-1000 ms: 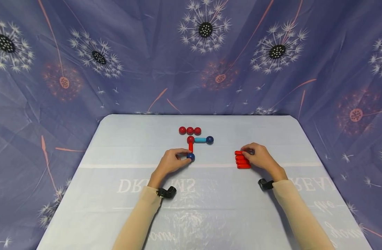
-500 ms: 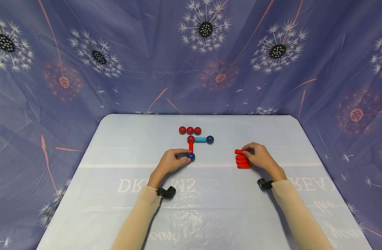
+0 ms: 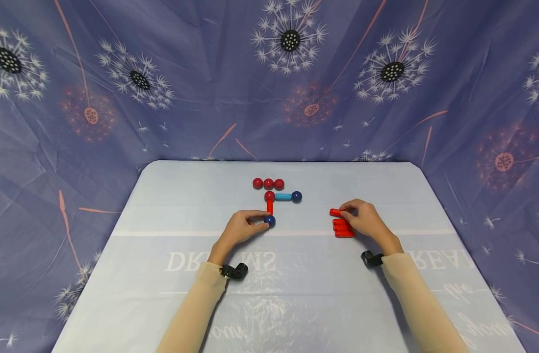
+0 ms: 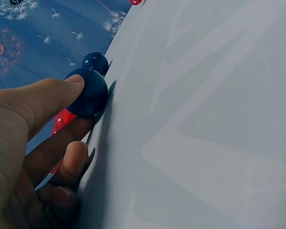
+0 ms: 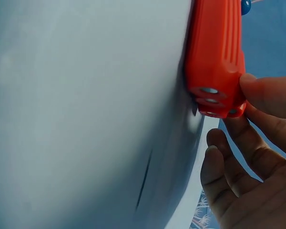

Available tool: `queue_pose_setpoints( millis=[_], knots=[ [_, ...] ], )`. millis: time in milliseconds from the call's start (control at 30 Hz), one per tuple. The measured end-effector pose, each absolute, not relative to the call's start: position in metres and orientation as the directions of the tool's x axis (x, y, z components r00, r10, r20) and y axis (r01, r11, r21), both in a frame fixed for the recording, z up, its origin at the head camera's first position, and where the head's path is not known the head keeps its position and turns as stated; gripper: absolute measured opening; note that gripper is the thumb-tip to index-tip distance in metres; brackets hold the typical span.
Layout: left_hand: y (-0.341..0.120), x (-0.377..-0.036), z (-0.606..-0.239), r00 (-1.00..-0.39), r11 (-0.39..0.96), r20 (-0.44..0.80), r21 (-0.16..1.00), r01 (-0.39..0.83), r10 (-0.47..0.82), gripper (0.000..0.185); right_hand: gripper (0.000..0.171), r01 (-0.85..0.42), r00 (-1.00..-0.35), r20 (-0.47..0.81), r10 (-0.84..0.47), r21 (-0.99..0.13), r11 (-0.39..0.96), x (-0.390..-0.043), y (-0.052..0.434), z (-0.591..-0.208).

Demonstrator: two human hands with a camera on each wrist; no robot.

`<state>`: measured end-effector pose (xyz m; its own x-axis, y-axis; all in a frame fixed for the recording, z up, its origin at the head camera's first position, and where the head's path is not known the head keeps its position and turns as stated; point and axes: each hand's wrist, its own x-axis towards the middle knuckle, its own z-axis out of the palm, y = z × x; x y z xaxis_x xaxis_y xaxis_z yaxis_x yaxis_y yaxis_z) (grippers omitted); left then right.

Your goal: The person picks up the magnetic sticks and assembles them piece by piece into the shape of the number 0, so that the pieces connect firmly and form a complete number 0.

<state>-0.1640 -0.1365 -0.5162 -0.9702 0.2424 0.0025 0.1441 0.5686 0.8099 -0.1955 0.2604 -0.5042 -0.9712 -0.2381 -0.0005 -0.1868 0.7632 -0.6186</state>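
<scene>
Tabletop (image 3: 313, 294), head view: one L-shaped assembly near the centre, comprising a corner red ball (image 3: 269, 196), a light-blue rod (image 3: 283, 197) running to a far blue ball (image 3: 296, 196), and a joined red rod (image 3: 269, 208) running toward the person to a near blue ball (image 3: 270, 221). Just beyond it, three loose red balls (image 3: 268, 184) in a row. Left hand (image 3: 240, 228), thumb and forefinger pinching the near blue ball. Right hand (image 3: 365, 221), well apart from the assembly, thumb and forefinger pinching a gripped red rod (image 3: 335, 212), angled beside three other red rods (image 3: 344, 234) lying side by side. Left wrist view: thumb on the near blue ball, forefinger on its other side; joined red rod partly hidden behind the fingers. Right wrist view: rod ends with pale inset faces, thumb against the red plastic; where the gripped red rod parts from its neighbours cannot be told here. Probable hazards: a slip, since the fingertip hold looks slight; neighbouring rods dragged or rolled by a low lift; the assembly's joints twisted by uneven left-hand pressure; loose balls set rolling by a nudge.
</scene>
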Motion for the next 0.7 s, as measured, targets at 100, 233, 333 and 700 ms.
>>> queue_pose_setpoints(
  millis=[100, 233, 333, 700],
  knots=[
    [-0.137, -0.164, -0.516, -0.97, 0.563, -0.001, 0.814, 0.14, 0.242, 0.034, 0.02, -0.195, -0.971, 0.012, -0.24, -0.624, 0.757, -0.195, 0.259, -0.503],
    [-0.137, -0.164, -0.516, -0.972, 0.559, -0.008, 0.819, 0.129, 0.236, 0.034, 0.019, -0.203, -0.969, 0.023, -0.244, -0.633, 0.747, -0.196, 0.256, -0.5],
    [-0.137, -0.165, -0.518, -0.971, 0.563, -0.001, 0.815, 0.137, 0.237, 0.034, 0.019, -0.207, -0.968, 0.027, -0.248, -0.642, 0.739, -0.196, 0.253, -0.499],
    [-0.138, -0.166, -0.519, -0.97, 0.558, 0.006, 0.817, 0.144, 0.242, 0.035, 0.019, -0.205, -0.965, 0.013, -0.26, -0.654, 0.728, -0.194, 0.233, -0.497]
  ],
)
